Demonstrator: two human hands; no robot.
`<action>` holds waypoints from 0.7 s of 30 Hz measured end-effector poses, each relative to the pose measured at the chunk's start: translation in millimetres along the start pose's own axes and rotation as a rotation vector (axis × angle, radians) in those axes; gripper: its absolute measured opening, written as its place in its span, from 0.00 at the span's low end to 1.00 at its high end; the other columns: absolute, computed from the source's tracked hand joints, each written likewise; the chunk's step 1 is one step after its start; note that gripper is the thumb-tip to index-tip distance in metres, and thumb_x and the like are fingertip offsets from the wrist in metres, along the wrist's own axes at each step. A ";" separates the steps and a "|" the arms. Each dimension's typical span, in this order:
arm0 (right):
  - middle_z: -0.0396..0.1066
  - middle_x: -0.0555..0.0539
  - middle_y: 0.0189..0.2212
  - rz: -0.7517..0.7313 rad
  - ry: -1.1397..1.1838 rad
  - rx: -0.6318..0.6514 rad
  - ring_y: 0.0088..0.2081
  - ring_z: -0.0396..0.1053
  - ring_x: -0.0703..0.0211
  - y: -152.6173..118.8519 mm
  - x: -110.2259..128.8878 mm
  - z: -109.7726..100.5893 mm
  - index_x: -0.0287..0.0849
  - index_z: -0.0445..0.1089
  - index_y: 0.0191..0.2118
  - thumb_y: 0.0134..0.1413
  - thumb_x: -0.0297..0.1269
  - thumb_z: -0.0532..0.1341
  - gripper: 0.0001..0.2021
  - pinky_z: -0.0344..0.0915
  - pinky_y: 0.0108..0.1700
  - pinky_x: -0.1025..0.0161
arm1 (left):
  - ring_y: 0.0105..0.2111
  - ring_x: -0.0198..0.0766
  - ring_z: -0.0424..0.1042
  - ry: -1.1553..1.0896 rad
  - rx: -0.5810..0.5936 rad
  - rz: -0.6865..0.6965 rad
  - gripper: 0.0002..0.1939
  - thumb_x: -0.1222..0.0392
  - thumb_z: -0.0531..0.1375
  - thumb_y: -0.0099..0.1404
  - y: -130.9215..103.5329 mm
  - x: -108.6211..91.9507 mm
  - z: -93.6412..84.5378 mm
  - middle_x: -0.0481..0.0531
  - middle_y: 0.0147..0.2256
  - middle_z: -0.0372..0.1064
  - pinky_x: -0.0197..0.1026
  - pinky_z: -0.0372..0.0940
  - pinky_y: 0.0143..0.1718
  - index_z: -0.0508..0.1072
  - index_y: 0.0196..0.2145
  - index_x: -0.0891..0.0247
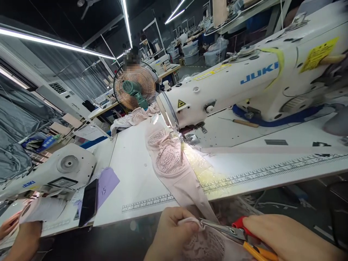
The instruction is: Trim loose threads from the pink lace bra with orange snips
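Low in the head view, my left hand (pixel 172 232) pinches the edge of a pale pink lace bra piece (pixel 208 244) between thumb and fingers. My right hand (pixel 290 230) is wrapped round a pair of scissors (pixel 231 231) with red and orange handle parts. The blades point left, and their tips are at the fabric edge beside my left thumb. Another pale pink lace bra part (pixel 170 157) lies on the white sewing table (pixel 133 166), reaching from the needle area of the JUKI sewing machine (pixel 212 90) over the front edge.
A printed ruler (pixel 261 174) runs along the table front. A wooden-handled awl (pixel 244 123) lies by the machine base. At left are a phone (pixel 88 201), a purple card (pixel 107 185) and a second machine (pixel 70 166), with a co-worker's hands (pixel 23 235). A fan (pixel 136 87) stands behind.
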State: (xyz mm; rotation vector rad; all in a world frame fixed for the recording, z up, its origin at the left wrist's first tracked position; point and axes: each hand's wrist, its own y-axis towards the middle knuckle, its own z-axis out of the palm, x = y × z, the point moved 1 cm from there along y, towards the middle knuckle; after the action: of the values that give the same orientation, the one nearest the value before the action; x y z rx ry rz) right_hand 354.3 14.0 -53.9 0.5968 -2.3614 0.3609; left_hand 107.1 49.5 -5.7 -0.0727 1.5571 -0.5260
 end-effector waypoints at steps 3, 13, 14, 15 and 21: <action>0.69 0.48 0.26 0.037 -0.011 0.007 0.25 0.65 0.52 0.1 5.0 -2.9 0.46 0.63 0.27 0.49 0.48 0.62 0.13 0.48 0.26 0.63 | 0.18 0.28 0.56 0.018 0.000 0.013 0.24 0.43 0.72 0.41 -0.3 -0.1 -0.5 0.49 0.17 0.64 0.33 0.47 0.21 0.77 0.21 0.71; 0.70 0.48 0.25 -0.004 -0.002 -0.058 0.25 0.66 0.51 -3.2 -0.7 2.6 0.46 0.64 0.27 0.49 0.49 0.63 0.13 0.48 0.26 0.62 | 0.20 0.30 0.57 0.069 -0.043 0.008 0.22 0.44 0.72 0.40 -1.1 -4.5 0.9 0.50 0.18 0.65 0.34 0.49 0.22 0.77 0.20 0.69; 0.70 0.48 0.25 -0.007 0.001 -0.055 0.25 0.66 0.51 -3.4 -0.6 2.7 0.46 0.65 0.28 0.49 0.49 0.63 0.13 0.48 0.26 0.62 | 0.20 0.30 0.57 0.072 -0.053 0.006 0.23 0.44 0.72 0.40 -1.3 -5.4 1.4 0.50 0.17 0.65 0.34 0.49 0.22 0.77 0.20 0.69; 0.70 0.48 0.25 -0.009 0.005 -0.050 0.26 0.66 0.51 -3.6 -0.3 2.6 0.46 0.65 0.28 0.49 0.50 0.63 0.13 0.48 0.27 0.62 | 0.20 0.30 0.57 0.073 -0.060 0.005 0.23 0.44 0.72 0.40 -1.5 -6.3 1.9 0.50 0.17 0.65 0.34 0.49 0.22 0.77 0.20 0.69; 0.71 0.47 0.26 -0.001 0.019 -0.019 0.25 0.66 0.52 -3.8 5.6 -2.8 0.46 0.65 0.28 0.50 0.49 0.61 0.12 0.50 0.26 0.62 | 0.19 0.30 0.56 0.103 -0.063 0.008 0.23 0.43 0.71 0.41 -1.6 -7.3 1.2 0.48 0.17 0.63 0.34 0.49 0.22 0.76 0.20 0.69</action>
State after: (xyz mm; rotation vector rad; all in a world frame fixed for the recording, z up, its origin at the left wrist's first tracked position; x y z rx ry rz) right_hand 354.0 10.1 -47.8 0.5832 -2.3432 0.3413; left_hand 108.3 50.4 1.8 -0.0891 1.6743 -0.4807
